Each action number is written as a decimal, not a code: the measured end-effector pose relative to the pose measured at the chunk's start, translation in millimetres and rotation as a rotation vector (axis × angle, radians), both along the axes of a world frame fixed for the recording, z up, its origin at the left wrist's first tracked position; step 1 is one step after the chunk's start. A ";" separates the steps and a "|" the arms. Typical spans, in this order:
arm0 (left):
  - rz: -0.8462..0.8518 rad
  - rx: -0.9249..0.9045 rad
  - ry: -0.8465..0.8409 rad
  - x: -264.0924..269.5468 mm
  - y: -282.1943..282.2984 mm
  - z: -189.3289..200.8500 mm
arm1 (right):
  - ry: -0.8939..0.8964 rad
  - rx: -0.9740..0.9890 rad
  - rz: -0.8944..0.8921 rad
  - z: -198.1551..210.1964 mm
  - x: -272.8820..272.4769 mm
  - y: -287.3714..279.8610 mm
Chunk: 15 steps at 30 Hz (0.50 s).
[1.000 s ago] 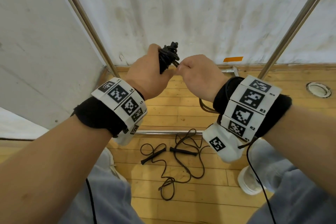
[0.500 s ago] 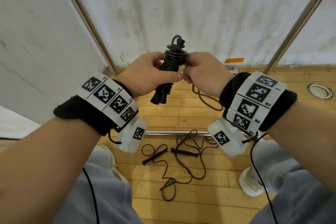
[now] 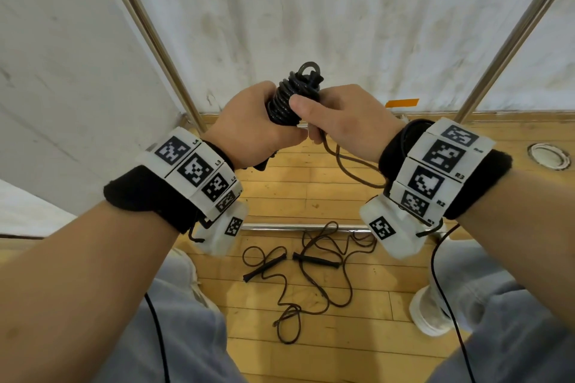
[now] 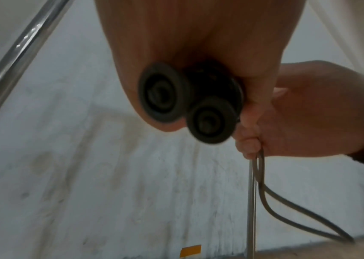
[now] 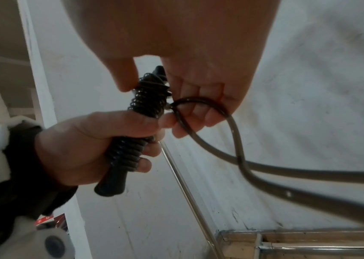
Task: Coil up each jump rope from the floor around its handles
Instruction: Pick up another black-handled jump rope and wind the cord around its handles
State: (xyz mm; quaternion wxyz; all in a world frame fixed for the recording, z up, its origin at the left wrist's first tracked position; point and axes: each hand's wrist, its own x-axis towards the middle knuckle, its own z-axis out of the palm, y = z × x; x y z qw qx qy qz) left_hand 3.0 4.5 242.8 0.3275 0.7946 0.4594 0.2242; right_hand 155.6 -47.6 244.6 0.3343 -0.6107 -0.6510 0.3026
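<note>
Held at chest height, a black jump rope [image 3: 287, 99] is mostly wound around its paired handles [image 4: 185, 103]. The left hand [image 3: 249, 130] grips the bundle; the right hand [image 3: 339, 121] pinches the springy, slick loose loop [image 5: 212, 126], best held near the coil. A second rope [image 3: 298, 270] lies uncoiled on the wooden floor [image 3: 311, 351]. No containers are visible.

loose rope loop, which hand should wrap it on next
Right. The right hand already pinches the loose loop beside the coil, while the left hand grips the wrapped handles, so it should probably just hold them steady.
</note>
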 end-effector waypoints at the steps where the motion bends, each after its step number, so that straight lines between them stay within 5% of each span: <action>1: 0.002 0.001 0.005 0.9 -1.8 0.6 | -0.020 0.013 -0.009 -0.4 -0.2 0.1; 9: -0.184 -0.443 -0.297 -1.7 -8.3 11.0 | 0.028 0.074 -0.036 0.3 6.5 1.3; 15: -0.069 -0.295 -0.231 -0.2 -7.1 6.3 | -0.010 -0.035 -0.065 -0.4 15.3 6.6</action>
